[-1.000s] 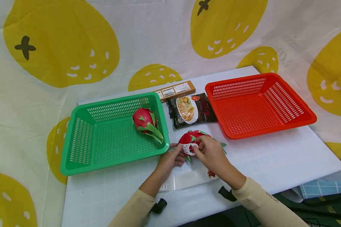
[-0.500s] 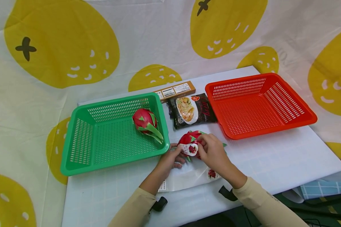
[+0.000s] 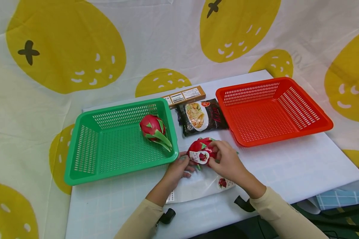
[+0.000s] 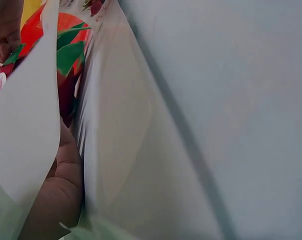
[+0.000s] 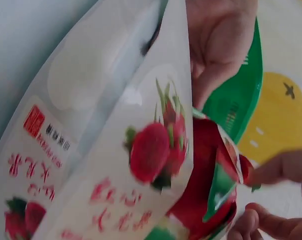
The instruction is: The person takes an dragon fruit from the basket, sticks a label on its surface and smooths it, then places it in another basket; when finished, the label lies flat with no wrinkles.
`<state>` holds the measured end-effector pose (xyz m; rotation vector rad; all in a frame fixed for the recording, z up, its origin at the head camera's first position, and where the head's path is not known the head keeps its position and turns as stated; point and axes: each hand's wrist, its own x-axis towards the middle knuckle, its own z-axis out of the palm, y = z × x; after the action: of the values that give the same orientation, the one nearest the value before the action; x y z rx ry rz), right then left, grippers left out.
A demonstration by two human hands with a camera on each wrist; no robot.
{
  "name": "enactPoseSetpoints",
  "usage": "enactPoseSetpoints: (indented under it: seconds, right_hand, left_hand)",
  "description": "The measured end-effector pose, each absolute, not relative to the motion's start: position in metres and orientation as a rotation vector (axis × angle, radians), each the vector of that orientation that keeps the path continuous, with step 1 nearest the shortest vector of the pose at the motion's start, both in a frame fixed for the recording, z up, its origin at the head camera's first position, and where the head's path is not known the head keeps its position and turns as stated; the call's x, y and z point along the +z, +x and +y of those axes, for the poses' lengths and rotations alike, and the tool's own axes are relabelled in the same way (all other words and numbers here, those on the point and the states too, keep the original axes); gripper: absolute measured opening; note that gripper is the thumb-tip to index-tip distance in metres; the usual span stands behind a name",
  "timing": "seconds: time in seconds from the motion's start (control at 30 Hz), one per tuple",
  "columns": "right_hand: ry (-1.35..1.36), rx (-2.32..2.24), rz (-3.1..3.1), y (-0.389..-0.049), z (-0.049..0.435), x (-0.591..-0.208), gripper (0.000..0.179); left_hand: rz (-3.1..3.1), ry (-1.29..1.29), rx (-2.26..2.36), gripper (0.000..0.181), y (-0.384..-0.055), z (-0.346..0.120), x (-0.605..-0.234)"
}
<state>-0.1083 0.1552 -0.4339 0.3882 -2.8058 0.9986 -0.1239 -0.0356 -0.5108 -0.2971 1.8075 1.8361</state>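
In the head view a red dragon fruit (image 3: 195, 146) with green scales lies on the table. A white oval label (image 3: 199, 157), printed with dragon fruit, is on its near side. My left hand (image 3: 174, 172) holds the fruit from the left, with the thumb beside the label. My right hand (image 3: 228, 164) is at the fruit's right; its thumb and index finger are spread near the label's right end and touch the fruit. Under both hands lies a label sheet (image 3: 194, 192). It hides part of the left hand in the left wrist view and part of the fruit in the right wrist view.
A green basket (image 3: 77, 171) at the left holds another dragon fruit (image 3: 151, 126). At the right stands a red basket (image 3: 245, 142). Between them lie a black noodle packet (image 3: 213, 119) and a brown box (image 3: 194, 96).
My right thumb has slid off the label to the right, so more of its print shows. The right forearm has shifted slightly right. My left hand stays almost still at the fruit.
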Motion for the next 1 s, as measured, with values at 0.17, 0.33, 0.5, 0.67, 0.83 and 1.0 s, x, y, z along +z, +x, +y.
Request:
enactPoseSetpoints:
  seconds: [0.17, 0.33, 0.5, 0.67, 0.83, 1.0]
  right_hand:
    - [0.503, 0.709, -2.997, -0.115, 0.161, -0.435, 0.094]
    - [0.626, 0.562, -3.07, -0.127, 0.159, -0.444, 0.106]
    - [0.658, 0.516, -2.983, -0.136, 0.155, -0.455, 0.092]
    - [0.629, 0.586, -2.875, -0.127, 0.157, -0.454, 0.09]
    - [0.509, 0.981, -2.675, -0.108, 0.169, -0.414, 0.092]
    - [0.245, 1.215, -2.476, -0.119, 0.204, -0.355, 0.095]
  left_hand:
    - [1.859, -0.331, 1.797, 0.043, -0.122, -0.037, -0.511]
    - [1.858, -0.35, 1.808, 0.045, -0.121, -0.038, -0.509]
    - [1.813, -0.371, 1.878, 0.044, -0.119, -0.04, -0.508]
    - [1.693, -0.407, 2.003, 0.037, -0.117, -0.041, -0.508]
    - [1.631, -0.346, 2.056, 0.032, -0.12, -0.023, -0.5]
    - [1.692, -0.136, 1.926, 0.033, -0.132, 0.028, -0.481]
